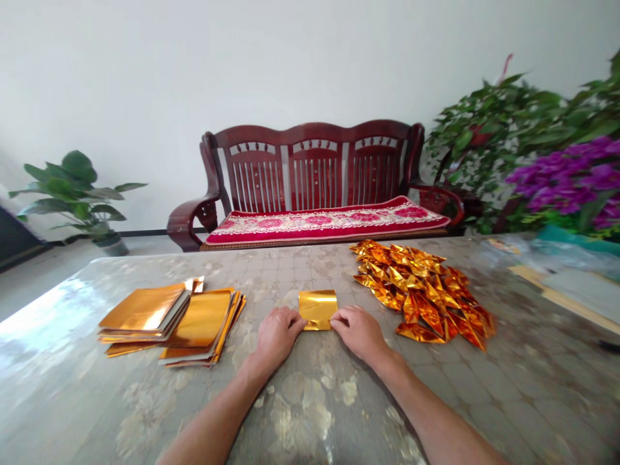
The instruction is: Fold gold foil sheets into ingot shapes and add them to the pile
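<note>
A small sheet of shiny gold foil paper (318, 303) lies on the table between my hands, its near edge curled or folded up. My left hand (279, 330) pinches the near left corner between thumb and fingers. At the near right corner, my right hand (357, 328) grips the same sheet in a pinch. To the left are stacks of gold foil paper sheets (203, 320), loosely piled with uneven edges. A heap of folded gold foil pieces (421, 287) with pointed ends spreads out to the right of my right hand.
The table (310, 407) has a glossy floral cover. Clear plastic and papers (576, 287) lie at its right side, with a dark object (609, 347) near the edge. Beyond stands a wooden bench (314, 168) with a red patterned cushion (329, 221). Plants (77, 194) flank it.
</note>
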A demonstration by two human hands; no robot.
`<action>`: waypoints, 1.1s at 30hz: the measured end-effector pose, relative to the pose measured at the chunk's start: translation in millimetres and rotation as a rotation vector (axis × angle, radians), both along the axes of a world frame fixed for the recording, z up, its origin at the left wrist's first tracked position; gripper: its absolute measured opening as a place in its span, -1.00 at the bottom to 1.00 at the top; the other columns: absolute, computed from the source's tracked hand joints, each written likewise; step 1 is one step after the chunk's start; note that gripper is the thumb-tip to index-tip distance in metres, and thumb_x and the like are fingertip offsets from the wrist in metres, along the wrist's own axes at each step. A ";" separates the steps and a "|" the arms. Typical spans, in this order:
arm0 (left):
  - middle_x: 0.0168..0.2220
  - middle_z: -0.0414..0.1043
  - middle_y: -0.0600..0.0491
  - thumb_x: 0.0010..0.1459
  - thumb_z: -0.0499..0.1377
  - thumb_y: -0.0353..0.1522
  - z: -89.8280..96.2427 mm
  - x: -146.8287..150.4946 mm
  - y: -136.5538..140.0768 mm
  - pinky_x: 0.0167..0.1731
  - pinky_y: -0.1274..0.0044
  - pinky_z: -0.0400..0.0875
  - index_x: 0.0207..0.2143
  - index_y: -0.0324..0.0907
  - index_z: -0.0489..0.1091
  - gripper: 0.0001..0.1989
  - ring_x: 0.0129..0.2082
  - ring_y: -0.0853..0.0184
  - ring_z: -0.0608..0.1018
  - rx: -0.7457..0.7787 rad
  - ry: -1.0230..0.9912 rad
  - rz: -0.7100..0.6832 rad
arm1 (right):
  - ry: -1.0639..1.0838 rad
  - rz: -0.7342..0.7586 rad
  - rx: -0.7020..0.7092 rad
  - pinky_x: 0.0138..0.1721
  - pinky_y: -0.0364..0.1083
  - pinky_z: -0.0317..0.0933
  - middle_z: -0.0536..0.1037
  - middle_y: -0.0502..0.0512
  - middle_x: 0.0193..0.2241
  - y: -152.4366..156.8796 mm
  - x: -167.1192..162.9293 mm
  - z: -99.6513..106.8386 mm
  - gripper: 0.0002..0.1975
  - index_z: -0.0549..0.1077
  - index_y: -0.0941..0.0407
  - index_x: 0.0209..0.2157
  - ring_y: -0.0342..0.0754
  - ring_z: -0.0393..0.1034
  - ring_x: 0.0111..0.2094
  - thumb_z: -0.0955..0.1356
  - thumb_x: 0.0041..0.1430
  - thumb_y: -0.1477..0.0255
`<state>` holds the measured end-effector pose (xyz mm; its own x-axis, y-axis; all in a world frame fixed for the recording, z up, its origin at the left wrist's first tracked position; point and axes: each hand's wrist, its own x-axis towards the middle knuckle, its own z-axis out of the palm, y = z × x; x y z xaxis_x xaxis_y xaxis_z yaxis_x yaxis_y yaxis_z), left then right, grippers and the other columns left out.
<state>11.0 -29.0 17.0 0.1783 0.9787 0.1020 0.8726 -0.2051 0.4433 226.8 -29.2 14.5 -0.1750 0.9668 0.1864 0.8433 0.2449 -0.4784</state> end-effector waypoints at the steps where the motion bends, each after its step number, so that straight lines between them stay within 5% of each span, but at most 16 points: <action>1: -0.38 0.51 0.06 0.27 0.10 -0.22 -0.1 0.3 0.2 -0.31 0.55 0.19 -0.46 -0.14 0.46 -0.70 -0.26 0.29 0.49 -0.002 0.015 0.009 | -0.001 -0.002 -0.009 -0.27 -0.14 0.10 0.60 -0.03 -0.36 0.0 -0.2 0.7 -0.85 0.55 0.03 -0.42 -0.08 0.41 -0.25 0.34 0.18 0.41; 33: -0.40 0.49 0.07 0.20 0.15 -0.20 6.0 3.3 1.8 -0.39 0.53 0.12 -0.49 -0.13 0.44 -0.74 -0.32 0.30 0.48 -0.050 0.115 0.066 | -0.143 -0.012 0.043 -0.31 -0.12 -0.01 0.55 -0.03 -0.39 -3.6 -4.0 -1.4 -0.88 0.44 0.06 -0.45 -0.08 0.34 -0.28 0.34 0.18 0.44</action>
